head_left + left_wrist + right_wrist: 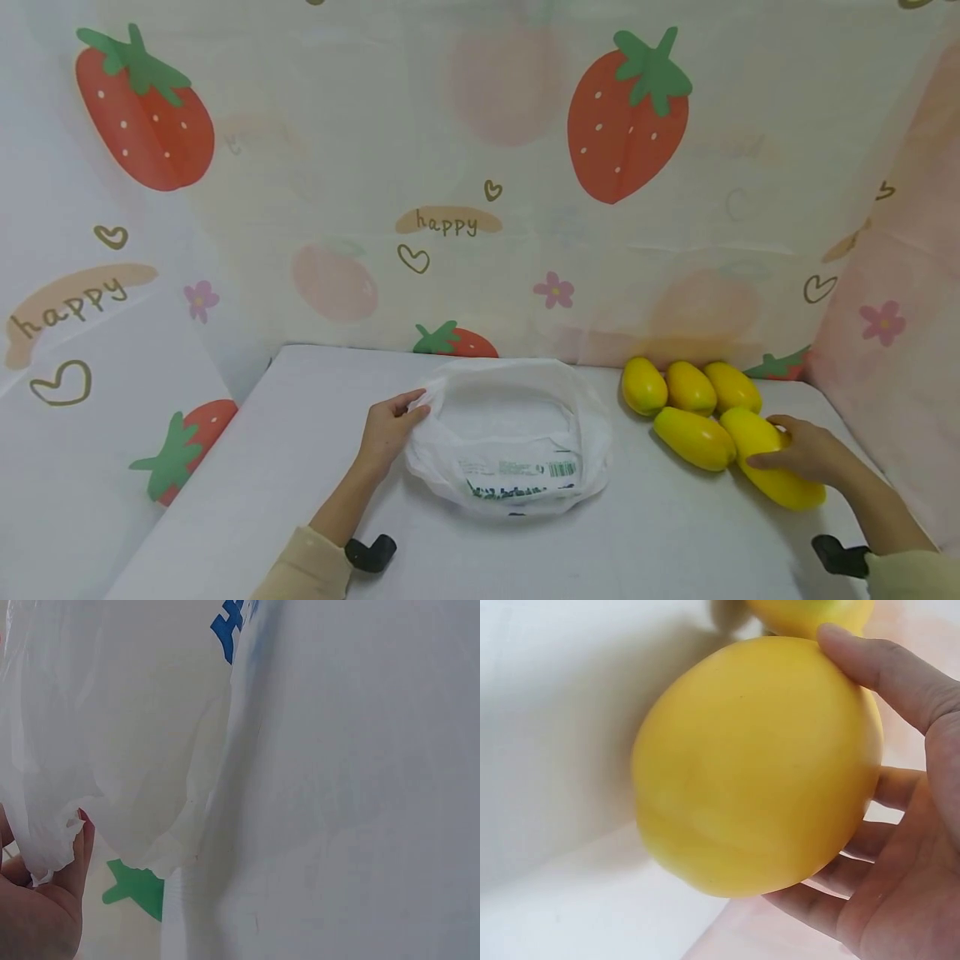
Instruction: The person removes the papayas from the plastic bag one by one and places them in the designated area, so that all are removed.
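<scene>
A white plastic bag [596, 471] with green print and a barcode lies on the table, its mouth spread wide. My left hand [388, 432] pinches the bag's left rim between thumb and fingers; in the left wrist view the thin film [56, 765] bunches at the fingertips. At the right, my right hand [813, 454] grips a large yellow papaya [787, 490], the thumb on one side and the fingers round the other. The right wrist view shows this smooth papaya [757, 765] filling much of the frame, with another yellow fruit [810, 615] just behind it.
Several more yellow papayas sit close together at the back right, among them a front one [693, 439] beside the gripped one and a far-left one [643, 387]. Behind the white table [300, 433] hangs a strawberry-printed cloth [360, 125].
</scene>
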Available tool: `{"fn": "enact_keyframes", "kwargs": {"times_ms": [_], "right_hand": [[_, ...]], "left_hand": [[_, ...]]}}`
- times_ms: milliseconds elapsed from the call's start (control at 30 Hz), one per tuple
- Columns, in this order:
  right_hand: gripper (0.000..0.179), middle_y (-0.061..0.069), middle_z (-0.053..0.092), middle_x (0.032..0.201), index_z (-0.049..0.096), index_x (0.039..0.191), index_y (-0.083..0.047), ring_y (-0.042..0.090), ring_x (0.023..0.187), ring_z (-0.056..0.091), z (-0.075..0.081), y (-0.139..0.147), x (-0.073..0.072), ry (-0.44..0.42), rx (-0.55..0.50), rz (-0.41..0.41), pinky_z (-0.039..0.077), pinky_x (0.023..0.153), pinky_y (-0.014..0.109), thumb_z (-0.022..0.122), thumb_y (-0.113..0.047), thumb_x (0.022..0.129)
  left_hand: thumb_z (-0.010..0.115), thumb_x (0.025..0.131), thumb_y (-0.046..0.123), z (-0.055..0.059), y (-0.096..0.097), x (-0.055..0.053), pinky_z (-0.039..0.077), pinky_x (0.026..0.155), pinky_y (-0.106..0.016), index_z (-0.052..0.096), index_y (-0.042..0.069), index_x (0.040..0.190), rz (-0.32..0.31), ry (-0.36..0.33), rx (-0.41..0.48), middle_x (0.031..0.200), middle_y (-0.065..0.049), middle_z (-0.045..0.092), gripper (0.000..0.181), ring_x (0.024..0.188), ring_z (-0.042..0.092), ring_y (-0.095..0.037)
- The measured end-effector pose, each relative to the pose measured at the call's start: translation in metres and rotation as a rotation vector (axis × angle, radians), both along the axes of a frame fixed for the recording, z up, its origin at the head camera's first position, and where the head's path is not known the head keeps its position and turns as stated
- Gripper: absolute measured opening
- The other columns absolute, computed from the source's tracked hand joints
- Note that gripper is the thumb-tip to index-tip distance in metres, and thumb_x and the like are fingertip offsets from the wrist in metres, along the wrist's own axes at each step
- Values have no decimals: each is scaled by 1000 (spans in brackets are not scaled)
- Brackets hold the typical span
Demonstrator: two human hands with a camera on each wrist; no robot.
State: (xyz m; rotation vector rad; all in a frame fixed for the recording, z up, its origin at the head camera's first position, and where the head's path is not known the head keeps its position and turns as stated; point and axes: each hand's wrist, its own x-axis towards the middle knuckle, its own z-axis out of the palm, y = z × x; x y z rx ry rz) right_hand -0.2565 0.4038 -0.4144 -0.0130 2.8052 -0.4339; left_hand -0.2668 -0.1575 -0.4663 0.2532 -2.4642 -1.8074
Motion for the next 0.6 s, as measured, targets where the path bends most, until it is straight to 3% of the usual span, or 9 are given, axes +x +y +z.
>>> {"fn": "enact_keyframes", "kwargs": {"times_ms": [267,600], "right_hand": [[106,47,41,129,32,136,18,57,106,48,0,0,0,-12,-9,2,41,91,70,68,-63,78],[100,47,43,126,34,134,20,57,106,49,1,1,0,23,7,19,41,91,69,65,-60,83]], "left_hand": [[67,91,18,-1,0,0,48,72,-13,65,5,127,-3,2,1,131,-16,63,38,97,56,-16],[66,91,19,-1,2,-1,48,74,-14,64,7,128,-2,-11,1,132,-14,62,39,99,55,-17]]}}
